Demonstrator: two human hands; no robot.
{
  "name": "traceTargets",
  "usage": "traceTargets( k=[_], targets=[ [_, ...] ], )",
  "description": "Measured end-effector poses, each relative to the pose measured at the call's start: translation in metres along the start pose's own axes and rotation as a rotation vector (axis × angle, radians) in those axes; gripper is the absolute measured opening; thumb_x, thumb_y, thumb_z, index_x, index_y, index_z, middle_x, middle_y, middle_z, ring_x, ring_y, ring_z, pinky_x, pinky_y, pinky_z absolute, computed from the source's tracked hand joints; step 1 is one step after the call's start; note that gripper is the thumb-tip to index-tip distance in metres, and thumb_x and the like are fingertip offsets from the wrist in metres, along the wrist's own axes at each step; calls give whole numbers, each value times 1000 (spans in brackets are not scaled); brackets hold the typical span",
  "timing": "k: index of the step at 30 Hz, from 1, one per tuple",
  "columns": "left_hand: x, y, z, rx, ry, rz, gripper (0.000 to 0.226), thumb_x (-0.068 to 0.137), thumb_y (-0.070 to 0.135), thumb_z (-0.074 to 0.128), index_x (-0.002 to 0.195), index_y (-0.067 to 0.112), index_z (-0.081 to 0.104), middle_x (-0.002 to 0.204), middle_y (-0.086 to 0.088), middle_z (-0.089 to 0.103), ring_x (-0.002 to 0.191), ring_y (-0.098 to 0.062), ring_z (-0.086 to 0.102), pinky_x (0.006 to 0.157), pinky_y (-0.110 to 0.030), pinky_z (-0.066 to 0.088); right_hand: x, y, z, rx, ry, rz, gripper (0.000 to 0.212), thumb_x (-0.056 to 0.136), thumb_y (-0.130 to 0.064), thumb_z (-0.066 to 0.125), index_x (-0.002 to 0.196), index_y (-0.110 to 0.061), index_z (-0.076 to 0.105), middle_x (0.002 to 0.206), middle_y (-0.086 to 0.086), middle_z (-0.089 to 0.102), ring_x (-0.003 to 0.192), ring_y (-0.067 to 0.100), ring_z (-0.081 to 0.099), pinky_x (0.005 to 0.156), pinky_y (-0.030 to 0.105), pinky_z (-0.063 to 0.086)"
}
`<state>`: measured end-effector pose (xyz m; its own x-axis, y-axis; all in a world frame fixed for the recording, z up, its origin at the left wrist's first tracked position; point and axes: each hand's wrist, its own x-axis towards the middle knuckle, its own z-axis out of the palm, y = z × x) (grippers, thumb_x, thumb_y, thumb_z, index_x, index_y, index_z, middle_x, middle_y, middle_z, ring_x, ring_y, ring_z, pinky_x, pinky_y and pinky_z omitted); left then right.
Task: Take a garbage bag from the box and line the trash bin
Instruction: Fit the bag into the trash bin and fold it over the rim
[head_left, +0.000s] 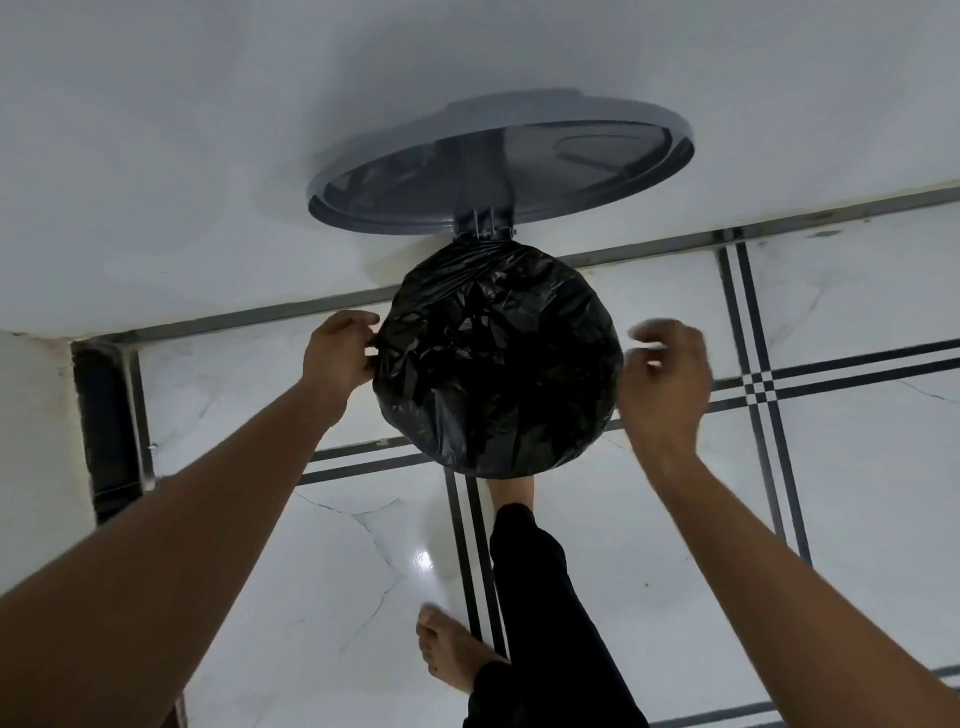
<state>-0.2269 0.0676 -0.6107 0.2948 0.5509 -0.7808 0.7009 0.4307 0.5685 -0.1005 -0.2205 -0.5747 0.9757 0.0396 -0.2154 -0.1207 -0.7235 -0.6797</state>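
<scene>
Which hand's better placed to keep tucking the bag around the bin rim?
Left. The left hand already pinches the bag at the rim; the right hand hangs open beside it, apparently not touching.

Floor: glossy white marble-look tiles (649, 571) with thin grey cracks and paired dark inlay stripes (763, 387) crossing at right of frame. A round bin covered in crinkled black plastic bag (496, 358) stands on it at frame centre, against the white wall at top. A bare foot (449, 654) rests flat on the tiles at lower centre; a second foot (511, 491) sits just below the bin, partly hidden.
</scene>
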Motion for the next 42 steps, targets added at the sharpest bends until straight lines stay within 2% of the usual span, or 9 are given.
traceTargets(
  k=[3,9,13,21,24,27,33,39,42],
  targets=[
    [-15,-4,9,63,11,98,17,90,30,61,91,31,77,100,5,78,96,-22,72,94,-37,56,-33,-29,43,-58,-385,-388,32,89,-8,54,112,-11,76,113,8,74,98,20,69,93,27,54],
    [-33,-19,42,-37,138,249,23,100,32,50,101,33,73,94,14,74,97,-12,69,94,-34,53,5,-4,171,-709,-1101,-24,52,106,-33,43,152,-10,48,156,18,48,144,36,46,119,41,36],
    [-27,-32,54,-200,191,286,33,103,25,49,82,39,70,75,26,72,78,4,67,80,-22,49,19,12,198,-760,-1143,12,60,109,-40,41,161,-12,32,169,16,28,154,33,30,124,40,24],
    [-19,-41,55,-212,165,372,32,102,26,45,94,11,72,83,2,74,82,-9,66,79,-25,52,14,2,192,-760,-1179,-24,52,111,-31,38,156,-5,40,164,20,37,149,34,38,118,35,30],
    [-23,-36,53,-218,145,344,30,102,24,46,93,12,72,82,3,74,80,-9,66,76,-24,54,4,-14,162,-812,-1125,-124,36,107,-20,42,126,-1,65,134,24,64,127,38,59,101,37,45],
    [-26,-31,53,-216,148,320,29,101,24,47,93,16,74,82,5,75,81,-9,68,75,-23,50,5,-23,137,-782,-1042,-147,24,99,-24,49,94,-6,64,101,17,66,103,37,65,85,36,50],
    [-24,-33,58,-212,177,328,27,98,29,48,91,22,73,87,-2,77,90,-23,71,80,-33,55,38,-24,181,-847,-1156,-125,54,111,-34,35,158,-9,39,165,17,37,150,33,38,121,38,29],
    [-16,-37,60,-270,245,329,32,100,29,47,80,21,71,75,9,71,78,-8,65,73,-19,50,47,5,208,-873,-1142,-64,55,110,-38,40,158,-11,38,165,16,36,150,33,38,121,39,31],
    [-10,-43,59,-292,219,334,31,96,31,49,73,18,65,82,-6,61,80,-18,61,78,-31,51,39,-3,198,-853,-1128,-57,50,112,-31,37,154,-7,44,160,19,44,144,34,46,115,36,37]
  ],
)
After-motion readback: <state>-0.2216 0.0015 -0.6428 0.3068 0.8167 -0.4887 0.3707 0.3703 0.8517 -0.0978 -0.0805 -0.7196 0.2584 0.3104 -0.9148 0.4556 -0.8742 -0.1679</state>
